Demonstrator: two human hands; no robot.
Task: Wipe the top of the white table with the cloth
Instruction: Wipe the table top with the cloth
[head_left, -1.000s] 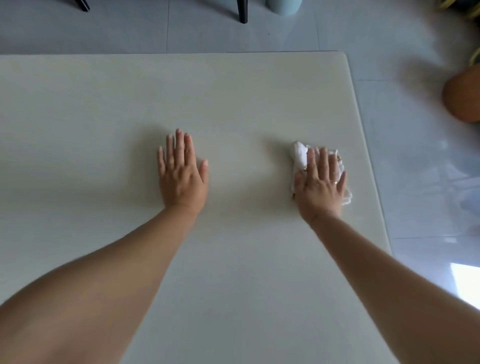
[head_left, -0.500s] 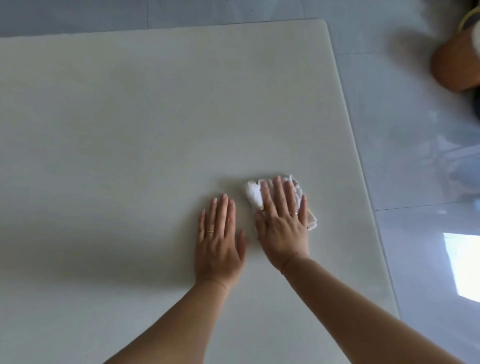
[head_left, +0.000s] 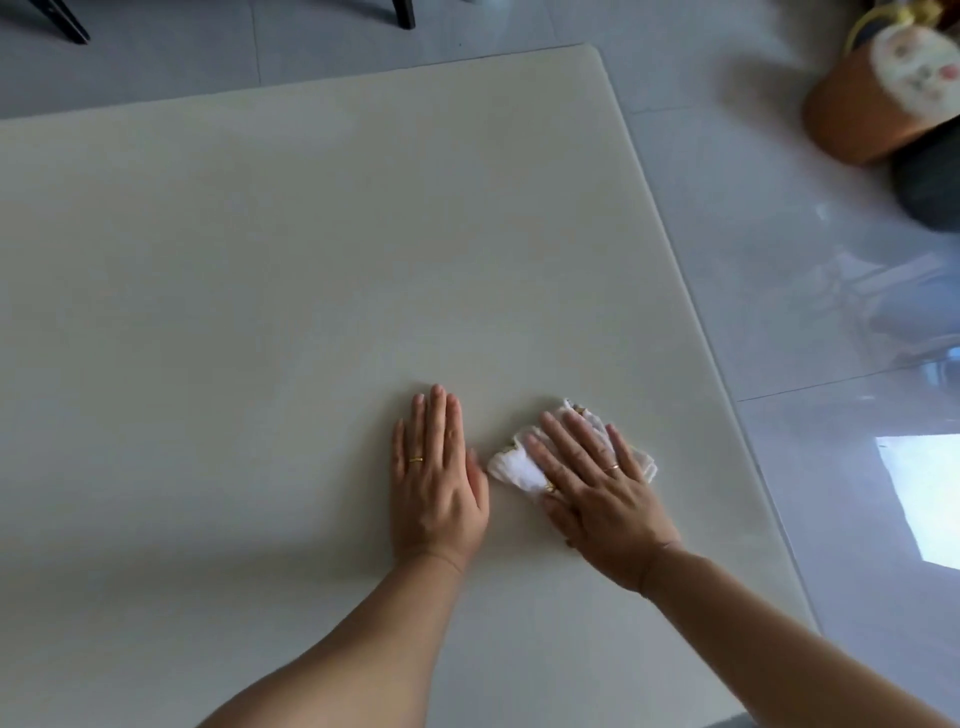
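The white table (head_left: 260, 291) fills most of the view, its right edge running diagonally down to the lower right. A crumpled white cloth (head_left: 511, 465) lies on it right of centre. My right hand (head_left: 597, 488) presses flat on the cloth with straight fingers angled up to the left, covering most of it. My left hand (head_left: 436, 478) rests flat on the bare tabletop just left of the cloth, fingers together and pointing away from me, thumb close to the cloth's left end.
Glossy grey floor tiles (head_left: 779, 291) lie beyond the table's right edge. An orange-brown rounded object with a pale patterned top (head_left: 862, 104) sits on the floor at the upper right, beside something dark. Dark chair legs (head_left: 404, 13) stand past the far edge.
Over the last second my right hand slid the cloth leftward toward my left hand, then slightly right again, now angled to the left. The view shifted; my left hand stays flat.
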